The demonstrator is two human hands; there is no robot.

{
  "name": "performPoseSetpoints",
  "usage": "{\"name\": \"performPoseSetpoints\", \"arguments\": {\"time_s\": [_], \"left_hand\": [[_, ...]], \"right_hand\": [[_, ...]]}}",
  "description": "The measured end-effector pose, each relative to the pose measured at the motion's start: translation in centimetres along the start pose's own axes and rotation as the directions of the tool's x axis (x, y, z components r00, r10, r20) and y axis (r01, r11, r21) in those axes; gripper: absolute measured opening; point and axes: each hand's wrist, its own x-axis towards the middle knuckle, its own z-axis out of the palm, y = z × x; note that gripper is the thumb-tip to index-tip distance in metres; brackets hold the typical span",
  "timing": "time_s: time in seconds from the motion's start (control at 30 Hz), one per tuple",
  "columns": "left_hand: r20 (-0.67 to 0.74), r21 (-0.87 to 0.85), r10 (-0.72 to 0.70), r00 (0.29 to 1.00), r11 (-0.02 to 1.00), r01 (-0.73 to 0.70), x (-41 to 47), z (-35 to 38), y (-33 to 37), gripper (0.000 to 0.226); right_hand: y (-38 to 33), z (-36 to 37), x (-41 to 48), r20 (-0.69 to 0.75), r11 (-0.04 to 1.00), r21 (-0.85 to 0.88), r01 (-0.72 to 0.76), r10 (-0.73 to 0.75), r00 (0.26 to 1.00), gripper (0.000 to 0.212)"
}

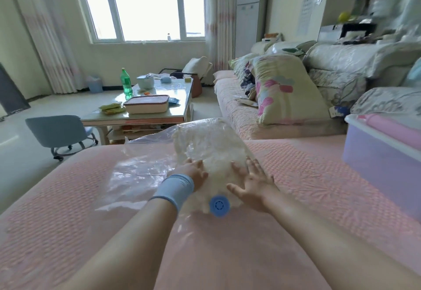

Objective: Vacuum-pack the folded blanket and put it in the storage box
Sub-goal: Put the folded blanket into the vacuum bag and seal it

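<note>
Head view: both hands flat on the near end of the bagged blanket (209, 143). Left hand (196, 172), the one with the blue wristband (175, 189), and right hand (252, 180) sit side by side, fingers spread, palms down. Neither grips anything; they just press through the plastic. My read is that I'm here to squeeze air out: the blue valve (219, 205) is right below my palms, so pushing at this end drives air toward it. The bundle lies mid-sofa (296, 171), reaching the far edge. Its long axis runs away from me and slightly right, with the valve end pointing back at me. The vacuum bag (141, 169) is wider than the blanket, and its slack clear film lies flat toward the sofa's left edge. I can't tell whether the bag mouth is sealed. The blanket looks puffy, so the air isn't out yet. The storage box (376, 159) sits at the sofa's right edge, well apart, lid on.
</note>
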Motion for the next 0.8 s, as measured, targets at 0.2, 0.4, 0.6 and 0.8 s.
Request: {"name": "performPoseSetpoints", "arguments": {"time_s": [0.2,0.4,0.6,0.8], "left_hand": [[-0.097,-0.057,-0.001,0.995,0.998,-0.005,-9.8,1.1,1.4,0.053],[-0.188,-0.160,0.050,0.981,0.984,-0.081,-12.3,0.6,3.9,0.054],[-0.109,-0.163,-0.046,0.993,0.986,0.028,-6.5,1.9,4.5,0.071],[-0.120,0.001,0.052,0.991,0.999,-0.052,-1.9,2.8,5.6,0.072]], "right_hand": [[0.5,-0.5,-8.9,0.183,0.986,-0.168,-0.006,0.038,0.982,0.087],[0.6,-2.1,-10.5,-0.051,0.998,-0.061,0.034,-0.037,0.998,0.062],[1.0,-0.7,-3.1,-0.055,0.980,-0.158,0.121,-0.131,0.990,0.080],[4.7,0.8,0.0,-0.043,0.988,-0.078,0.131,-0.135,0.990,0.078]]}}
